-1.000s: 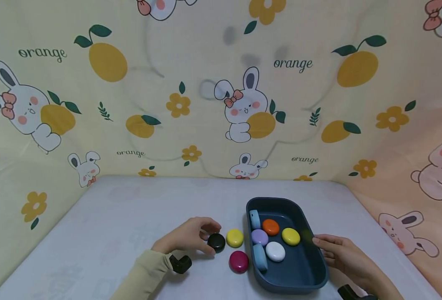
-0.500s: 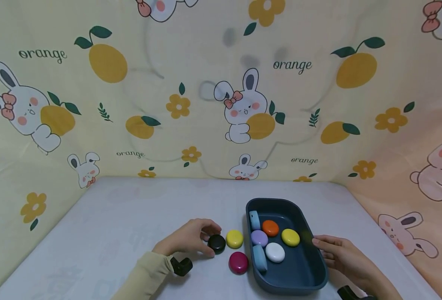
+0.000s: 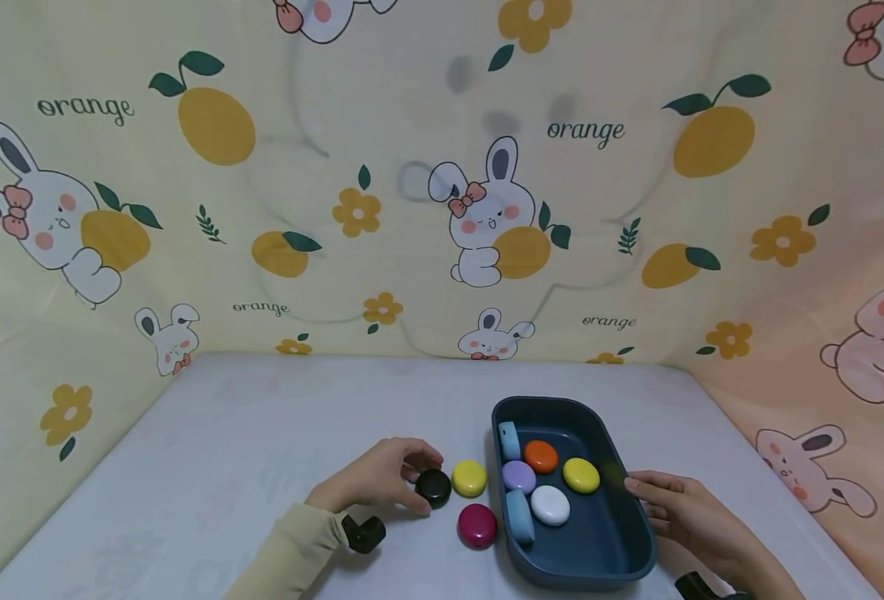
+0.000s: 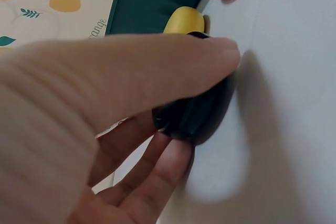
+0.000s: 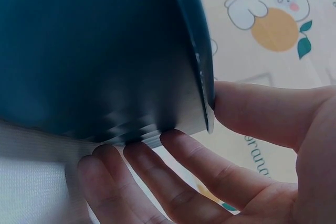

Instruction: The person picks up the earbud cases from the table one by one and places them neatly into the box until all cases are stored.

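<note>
White cloth (image 3: 284, 417) spreads beneath a glossy black disc (image 3: 434, 488), pinched between the left hand's (image 3: 374, 477) thumb and fingers, left of a dark-blue, round-cornered tray (image 3: 610, 537), a glossy yellow disc (image 3: 469, 477) between; the right hand (image 3: 692, 512) grips the tray's right edge.

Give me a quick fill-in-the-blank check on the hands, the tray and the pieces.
The person's left hand grips a glossy, round piece coloured ____.
The right hand holds the dark blue, rounded tray containing ____ light blue pieces.
Outside the tray, a glossy, round yellow piece sits between it and the ____ hand.
In the head view, the tray's glossy yellow disc lies to the ____ of its orange disc.
Missing words: black; two; left; right.
</note>
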The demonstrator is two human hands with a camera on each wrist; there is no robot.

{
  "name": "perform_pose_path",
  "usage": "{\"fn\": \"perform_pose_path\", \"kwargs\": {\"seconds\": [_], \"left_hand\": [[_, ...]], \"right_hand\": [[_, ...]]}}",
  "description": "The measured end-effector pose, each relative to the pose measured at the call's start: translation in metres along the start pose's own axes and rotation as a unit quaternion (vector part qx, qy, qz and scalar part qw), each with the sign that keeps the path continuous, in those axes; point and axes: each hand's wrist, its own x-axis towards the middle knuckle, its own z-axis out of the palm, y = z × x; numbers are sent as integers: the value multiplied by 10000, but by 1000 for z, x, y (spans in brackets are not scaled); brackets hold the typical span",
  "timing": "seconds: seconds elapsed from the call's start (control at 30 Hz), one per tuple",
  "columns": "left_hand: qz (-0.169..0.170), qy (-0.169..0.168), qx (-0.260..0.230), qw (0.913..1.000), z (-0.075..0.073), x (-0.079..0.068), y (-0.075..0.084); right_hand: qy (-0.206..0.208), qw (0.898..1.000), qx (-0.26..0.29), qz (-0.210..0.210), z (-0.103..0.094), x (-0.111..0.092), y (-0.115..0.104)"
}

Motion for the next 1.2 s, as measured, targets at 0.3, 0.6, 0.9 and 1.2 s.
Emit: {"fn": "perform_pose_path", "kwargs": {"seconds": [0.3,0.6,0.9,1.2], "left_hand": [[1,18,-19,10000,1,-1,1],[130,1,30,9999,2,0,0],[219,23,41,9997,1,-1,2],[314,90,-16,9995,-1,-3,6]], "right_hand": [[-79,10000,33,-32,-1,0,0],[6,10000,8,-15,0,0,1],[-2,10000,15,-40,0,0,1],[354,9992,-171,95,4,1,0]]}}
